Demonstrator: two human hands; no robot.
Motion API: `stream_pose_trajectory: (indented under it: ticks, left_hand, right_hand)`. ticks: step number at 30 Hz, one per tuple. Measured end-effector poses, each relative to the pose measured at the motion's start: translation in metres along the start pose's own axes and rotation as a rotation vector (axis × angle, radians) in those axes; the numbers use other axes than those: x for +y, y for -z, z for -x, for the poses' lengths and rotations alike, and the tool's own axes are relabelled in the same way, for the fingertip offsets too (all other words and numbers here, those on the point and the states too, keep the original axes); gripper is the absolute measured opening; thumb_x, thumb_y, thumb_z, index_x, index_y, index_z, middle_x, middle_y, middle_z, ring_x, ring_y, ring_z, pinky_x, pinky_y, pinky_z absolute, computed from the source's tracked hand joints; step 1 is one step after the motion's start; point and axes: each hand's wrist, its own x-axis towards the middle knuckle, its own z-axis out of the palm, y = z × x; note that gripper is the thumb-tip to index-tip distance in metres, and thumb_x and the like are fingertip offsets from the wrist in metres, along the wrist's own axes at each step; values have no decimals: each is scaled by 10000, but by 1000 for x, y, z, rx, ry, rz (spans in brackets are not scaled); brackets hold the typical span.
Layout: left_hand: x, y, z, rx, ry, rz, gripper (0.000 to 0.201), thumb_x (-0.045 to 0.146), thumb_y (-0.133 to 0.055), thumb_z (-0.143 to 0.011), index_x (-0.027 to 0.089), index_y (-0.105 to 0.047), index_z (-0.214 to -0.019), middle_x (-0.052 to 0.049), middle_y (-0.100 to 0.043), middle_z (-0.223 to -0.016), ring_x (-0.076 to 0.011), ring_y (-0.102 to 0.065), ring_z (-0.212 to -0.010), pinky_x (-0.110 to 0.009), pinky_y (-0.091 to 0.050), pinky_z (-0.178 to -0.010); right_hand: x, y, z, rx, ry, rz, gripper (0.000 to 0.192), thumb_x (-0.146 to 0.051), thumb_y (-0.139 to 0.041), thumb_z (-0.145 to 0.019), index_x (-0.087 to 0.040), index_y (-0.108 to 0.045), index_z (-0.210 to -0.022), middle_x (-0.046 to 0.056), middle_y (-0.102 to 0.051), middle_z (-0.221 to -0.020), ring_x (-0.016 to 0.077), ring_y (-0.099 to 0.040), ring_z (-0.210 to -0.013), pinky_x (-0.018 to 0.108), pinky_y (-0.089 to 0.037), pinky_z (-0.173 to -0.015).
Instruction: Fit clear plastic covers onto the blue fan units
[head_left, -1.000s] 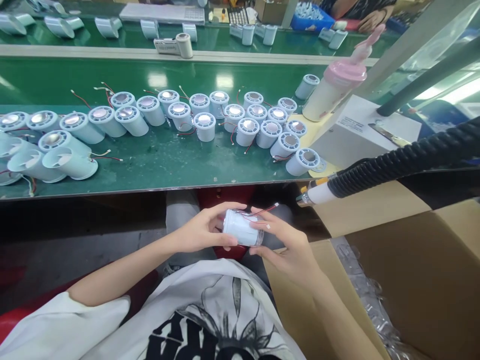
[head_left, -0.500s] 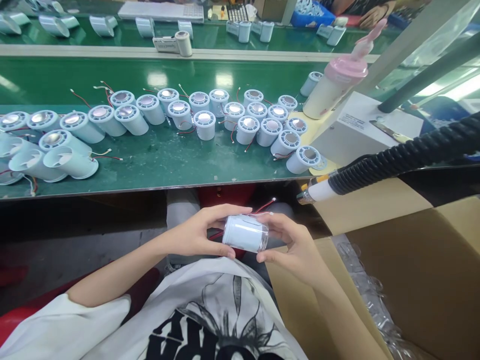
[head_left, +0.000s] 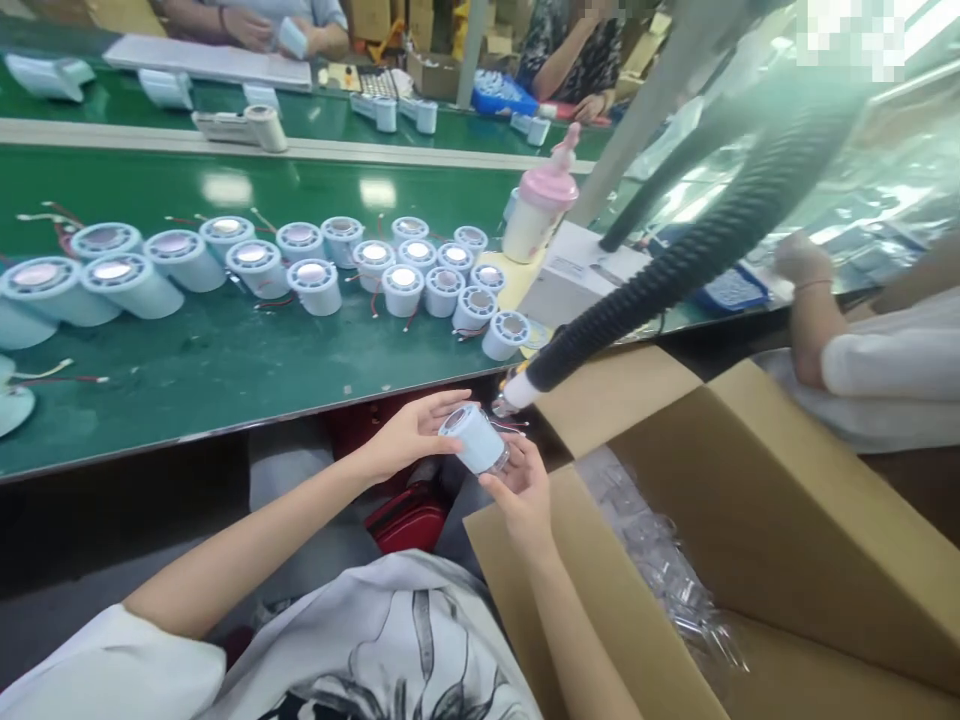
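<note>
Wearing a white short-sleeve tee (head_left: 360, 650) with black graphic print on the chest; forearms showing bare, no gloves, rings or watch on the left hand (head_left: 409, 440) or right hand (head_left: 525, 490).

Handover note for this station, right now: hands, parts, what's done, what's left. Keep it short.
Left hand: grips the pale blue cylinder from its upper left.
Right hand: supports the same cylinder from below, at its clear end.
The cylinder is held below the table edge, close to the nozzle of the black corrugated hose.
Done: nothing provable from here.
Left: about twenty similar cylinders with red wires stand on the green table.
An open cardboard box with clear plastic pieces sits to the right.
</note>
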Motion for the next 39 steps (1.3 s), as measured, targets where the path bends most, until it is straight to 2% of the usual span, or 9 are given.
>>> stream_pose_trajectory:
  ticks: [3,7,10,13,17,20,27,31,39]
  left_hand:
    - [-2,-1,-21,-51,2,-60,650,183,-785,-667,195,-553,-1275,-125,-585,-1304,-260,-534,-1216,-397,-412,-1025]
    - [13,3,-21,-141,23,-144,565,168,-761,-691,184,-576,-1225,-118,-594,-1275,-230,-584,-1129,-371,-456,-978]
    - [26,6,-7,-185,-3,-213,522,139,-760,-685,189,-571,-1168,-123,-560,-1287,-224,-587,-1106,-348,-505,-906]
    - [34,5,15,-205,-18,-273,578,113,-763,-676,231,-542,-1197,-114,-524,-1325,-231,-558,-1157,-356,-502,-925]
    - [41,1,44,-186,-8,-353,699,121,-779,-662,270,-514,-1292,-111,-515,-1356,-257,-534,-1203,-382,-459,-1000]
    - [43,-1,60,-143,-18,-373,707,145,-803,-635,287,-543,-1277,-90,-529,-1342,-263,-530,-1206,-374,-456,-1008]
    - [41,-2,77,-123,-27,-372,741,168,-823,-609,276,-538,-1284,-93,-545,-1322,-261,-561,-1164,-369,-494,-962]
    - [41,-2,80,-149,-53,-409,760,184,-823,-614,297,-520,-1302,-80,-550,-1328,-254,-561,-1172,-360,-487,-970]
    - [45,-1,85,-227,-246,-685,849,158,-829,-601,303,-463,-1354,-90,-532,-1362,-276,-493,-1258,-386,-418,-1046]
  right_hand:
    - [7,7,-8,40,27,0,525,-434,-746,-699,-227,-461,-1089,131,-641,-1126,250,-663,-991,430,-564,-852]
    - [2,13,-16,-13,28,-11,516,-358,-802,-646,-219,-524,-1058,117,-646,-1150,256,-649,-1031,430,-561,-876]
    - [-10,15,-17,-105,68,58,482,-295,-825,-627,-210,-574,-1031,104,-647,-1171,251,-637,-1058,413,-561,-888]
    - [-26,16,-13,-223,163,222,448,-257,-805,-671,-217,-586,-1059,98,-641,-1194,253,-625,-1087,419,-551,-908]
    - [-46,15,-6,-359,310,396,493,-231,-805,-680,-237,-580,-1118,95,-640,-1209,264,-602,-1131,408,-532,-937]
    - [-56,11,-1,-429,337,432,510,-240,-796,-698,-252,-563,-1152,89,-621,-1242,255,-595,-1142,369,-545,-917]
    - [-61,4,7,-476,225,377,503,-306,-790,-707,-230,-556,-1146,91,-637,-1189,245,-641,-1048,360,-579,-869]
    - [-65,1,9,-499,76,271,487,-310,-803,-691,-245,-564,-1110,68,-640,-1158,241,-648,-1028,374,-578,-873]
    - [-79,-3,12,-521,-177,126,460,-333,-803,-686,-253,-575,-1077,32,-656,-1026,195,-638,-950,312,-566,-804]
